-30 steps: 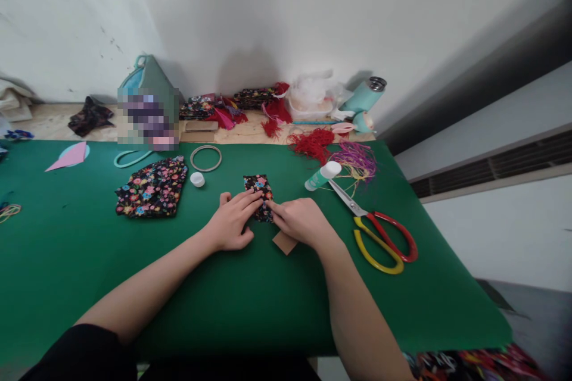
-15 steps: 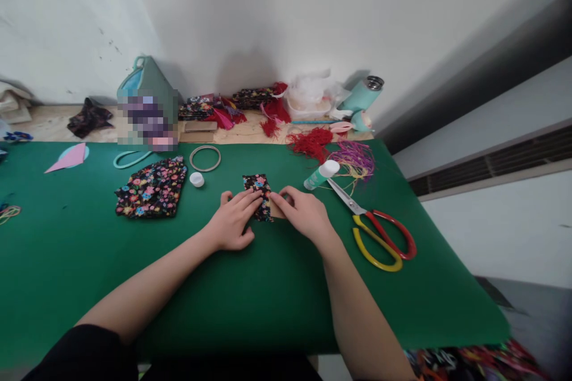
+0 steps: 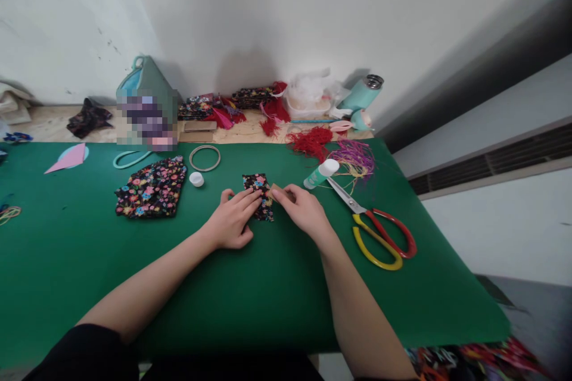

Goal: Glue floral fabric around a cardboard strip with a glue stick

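Note:
A small piece of black floral fabric (image 3: 254,181) lies flat on the green tabletop. My left hand (image 3: 235,217) rests on its left part, fingers stretched out and thumb apart. Just to the right, my right hand (image 3: 304,208) pinches a small brown piece of card (image 3: 277,189) between thumb and fingers. The card is tilted up at the fabric's right edge and partly hidden by the fingers. Close beyond my right hand stands a glue stick (image 3: 322,174) without its cap. Its white cap (image 3: 196,179) sits to the left of the fabric.
Large scissors (image 3: 375,229) with red and yellow handles lie at the right. Further left are folded floral fabric (image 3: 152,189) and a ring (image 3: 205,158). Red threads (image 3: 311,143), purple threads (image 3: 353,158), a bottle (image 3: 363,92) and a pouch (image 3: 154,80) stand or lie towards the wall.
My right hand has lifted the card from lying flat beside the fabric to a tilt at its right edge. My left hand has stayed on the fabric.

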Available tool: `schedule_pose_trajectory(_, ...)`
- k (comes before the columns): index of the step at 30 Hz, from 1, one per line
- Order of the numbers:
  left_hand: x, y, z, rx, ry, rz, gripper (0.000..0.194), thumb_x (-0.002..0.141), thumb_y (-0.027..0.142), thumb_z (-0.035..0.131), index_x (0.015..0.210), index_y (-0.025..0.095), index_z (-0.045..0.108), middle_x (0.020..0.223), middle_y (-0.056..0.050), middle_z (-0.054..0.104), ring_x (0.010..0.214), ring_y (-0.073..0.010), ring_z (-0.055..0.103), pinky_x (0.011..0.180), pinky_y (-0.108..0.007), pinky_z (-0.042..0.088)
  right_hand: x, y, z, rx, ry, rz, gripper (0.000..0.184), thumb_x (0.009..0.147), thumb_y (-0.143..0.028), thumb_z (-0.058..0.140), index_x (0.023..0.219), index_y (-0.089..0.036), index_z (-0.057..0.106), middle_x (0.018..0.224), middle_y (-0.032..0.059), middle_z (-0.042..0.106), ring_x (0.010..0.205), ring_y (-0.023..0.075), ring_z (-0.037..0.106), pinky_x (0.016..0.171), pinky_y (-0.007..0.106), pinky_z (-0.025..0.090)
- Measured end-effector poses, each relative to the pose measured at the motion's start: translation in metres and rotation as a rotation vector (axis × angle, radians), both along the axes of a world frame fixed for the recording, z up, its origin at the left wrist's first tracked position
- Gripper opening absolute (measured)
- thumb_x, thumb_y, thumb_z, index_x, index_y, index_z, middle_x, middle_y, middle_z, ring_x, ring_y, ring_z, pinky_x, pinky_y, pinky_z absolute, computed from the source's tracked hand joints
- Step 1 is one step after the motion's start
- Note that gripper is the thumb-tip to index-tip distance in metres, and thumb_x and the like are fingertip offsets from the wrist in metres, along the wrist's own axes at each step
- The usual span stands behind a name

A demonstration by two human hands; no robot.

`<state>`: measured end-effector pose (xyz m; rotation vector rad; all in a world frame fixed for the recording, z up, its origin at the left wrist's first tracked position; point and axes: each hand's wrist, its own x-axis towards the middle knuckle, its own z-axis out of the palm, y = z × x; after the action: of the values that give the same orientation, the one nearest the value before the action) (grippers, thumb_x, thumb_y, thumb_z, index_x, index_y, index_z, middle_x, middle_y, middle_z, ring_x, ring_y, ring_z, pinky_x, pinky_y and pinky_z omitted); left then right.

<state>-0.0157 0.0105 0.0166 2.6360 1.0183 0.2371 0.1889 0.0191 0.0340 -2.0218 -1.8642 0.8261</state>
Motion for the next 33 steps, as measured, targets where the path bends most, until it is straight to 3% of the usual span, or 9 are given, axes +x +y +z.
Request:
schedule_pose_trajectory(7,0.0,0.0,-0.003,0.032,0.012,-0.003,0.071,0.067,0.024,0.043,0.136,0.01,0.038,0.144,-0.015,0.036,0.129,-0.0357,0.033,0.096,-0.052,0.025,-0.002,0.001,-0.002,0.001,-0.007,-0.02,0.037,0.084,-0.056,0.042,0.08,-0.022,0.056,0.076,0.0027,0.067,0.07,0.0196,0.061,0.056,0.024,0.035)
schedule_pose_trajectory(15,-0.003,0.0,-0.007,0.07,-0.058,-0.008,0.066,0.065,0.02,0.044,0.13,0.007,0.044,0.137,-0.017,0.045,0.127,-0.0301,0.039,0.104,-0.048,0.021,-0.013,0.003,0.001,-0.036,-0.228,-0.044,0.038,0.083,-0.057,0.043,0.083,-0.022,0.057,0.076,0.0051,0.068,0.071,0.0224,0.063,0.051,0.025,0.028)
schedule_pose_trajectory(25,-0.003,0.0,-0.008,0.095,-0.085,-0.001,0.061,0.065,0.018,0.045,0.125,0.007,0.051,0.13,-0.016,0.052,0.128,-0.0297,0.04,0.109,-0.05,0.014,-0.021,0.002,-0.015,0.22,-0.398,0.014,0.038,0.083,-0.058,0.048,0.082,-0.021,0.057,0.08,0.0044,0.069,0.072,0.02,0.063,0.049,0.025,0.023)
schedule_pose_trajectory(30,-0.003,0.0,-0.007,0.097,-0.083,0.007,0.06,0.065,0.019,0.046,0.124,0.008,0.052,0.13,-0.015,0.053,0.128,-0.03,0.04,0.109,-0.051,0.014,-0.018,0.006,-0.016,0.217,-0.42,-0.072,0.04,0.083,-0.058,0.046,0.079,-0.02,0.056,0.072,0.0052,0.067,0.066,0.0196,0.062,0.049,0.025,0.022)
schedule_pose_trajectory(33,-0.002,0.0,-0.007,0.096,-0.063,0.007,0.06,0.066,0.019,0.045,0.125,0.008,0.051,0.131,-0.015,0.052,0.129,-0.0305,0.039,0.109,-0.052,0.013,-0.02,0.003,-0.016,0.231,-0.367,-0.041,0.042,0.082,-0.061,0.046,0.078,-0.02,0.056,0.07,0.0043,0.067,0.065,0.0189,0.061,0.049,0.025,0.021)
